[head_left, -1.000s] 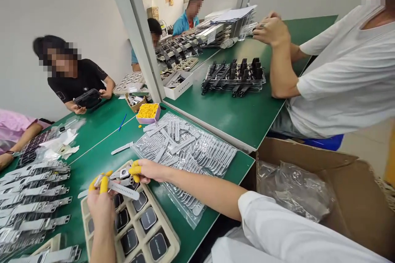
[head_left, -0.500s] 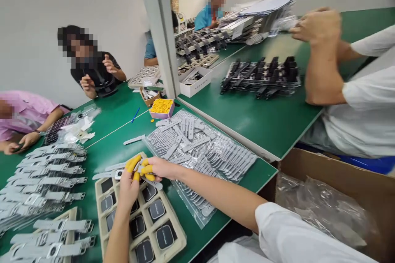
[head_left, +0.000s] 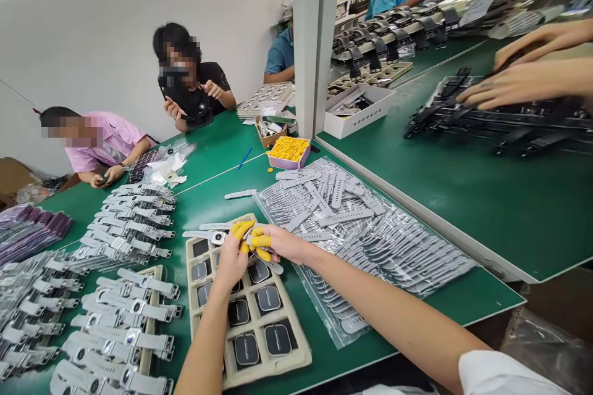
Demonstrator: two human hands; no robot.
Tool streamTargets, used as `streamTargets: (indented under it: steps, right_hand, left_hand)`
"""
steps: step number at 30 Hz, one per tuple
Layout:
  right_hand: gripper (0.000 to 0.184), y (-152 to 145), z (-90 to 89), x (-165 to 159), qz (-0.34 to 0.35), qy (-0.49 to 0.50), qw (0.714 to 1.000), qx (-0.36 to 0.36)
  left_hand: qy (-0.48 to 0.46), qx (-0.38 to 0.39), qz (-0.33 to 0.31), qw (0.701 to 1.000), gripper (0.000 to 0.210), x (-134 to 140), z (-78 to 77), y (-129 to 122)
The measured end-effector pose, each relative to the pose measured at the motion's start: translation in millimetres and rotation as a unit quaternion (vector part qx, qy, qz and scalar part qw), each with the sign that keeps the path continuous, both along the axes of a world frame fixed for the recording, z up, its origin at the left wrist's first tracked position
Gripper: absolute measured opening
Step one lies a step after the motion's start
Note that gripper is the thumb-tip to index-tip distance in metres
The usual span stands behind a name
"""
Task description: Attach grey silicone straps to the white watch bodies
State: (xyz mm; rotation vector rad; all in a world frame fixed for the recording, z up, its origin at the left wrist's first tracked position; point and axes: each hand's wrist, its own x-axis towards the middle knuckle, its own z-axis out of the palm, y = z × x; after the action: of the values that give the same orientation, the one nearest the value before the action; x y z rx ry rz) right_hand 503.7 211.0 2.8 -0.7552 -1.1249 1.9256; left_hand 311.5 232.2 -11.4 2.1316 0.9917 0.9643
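Both my hands meet right over the top end of the beige tray (head_left: 296, 355) of black watch faces. My left hand (head_left: 231, 259) and right hand (head_left: 282, 244), yellow finger cots on the tips, are pinched together on a grey watch (head_left: 217, 237), its strap sticking out left across the green table (head_left: 222, 160). Just right of my right hand sits the clear bag of grey straps (head_left: 370, 241). Finished grey watches (head_left: 134, 222) are lined up in rows off to the left, and a pink box of yellow cots (head_left: 290, 151) sits further back.
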Motion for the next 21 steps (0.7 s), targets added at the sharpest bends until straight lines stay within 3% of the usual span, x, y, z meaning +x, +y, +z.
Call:
streamTargets:
  steps: [7, 11, 15, 21]
  right_hand:
    - [0.039, -1, 0.4, -3, -0.048, 0.030, 0.998, -0.039]
    - [0.042, -3, 1.8, -4, -0.053, 0.064, 0.995, -0.060]
    - [0.039, -3, 1.0, -4, -0.061, 0.042, 0.995, -0.065]
    - [0.035, -2, -1.1, -2, -0.038, 0.014, 0.996, -0.081]
  left_hand:
    - [-0.041, -0.071, 0.042, 0.996, 0.038, 7, 1.1, -4]
    - [-0.014, -0.031, 0.031, 0.999, 0.038, 9, 7.2, -9]
    - [0.002, -0.053, 0.003, 0.999, 0.041, 6, 15.6, -13]
    - [0.105, 0.036, 0.009, 0.994, 0.034, 5, 15.6, -14]
